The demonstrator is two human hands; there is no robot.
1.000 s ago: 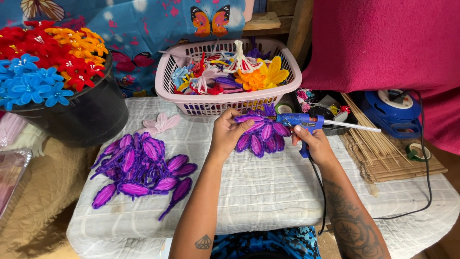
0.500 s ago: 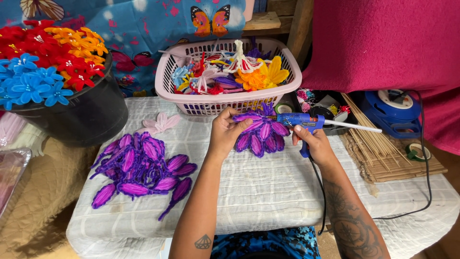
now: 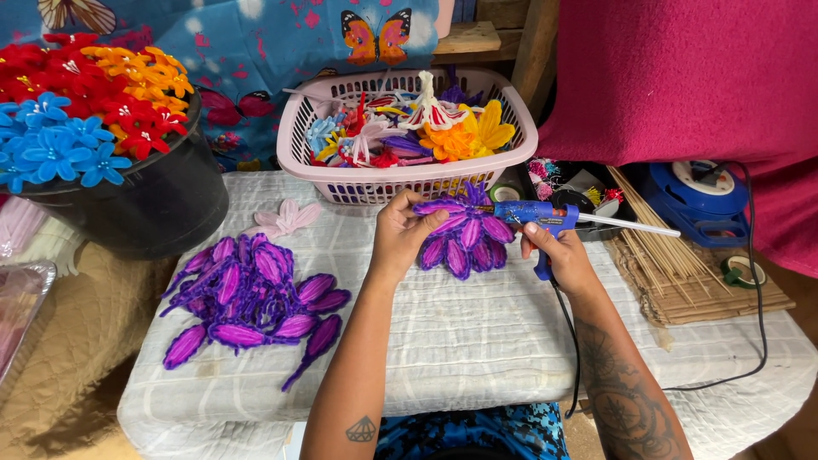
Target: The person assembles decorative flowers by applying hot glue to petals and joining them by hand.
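Left hand pinches the purple flower up off the table so the right hand, fist wrapped around the glue gun, can aim the nozzle at it.

A blue butterfly cloth hangs far left. A pink cloth hangs right. The table is white.
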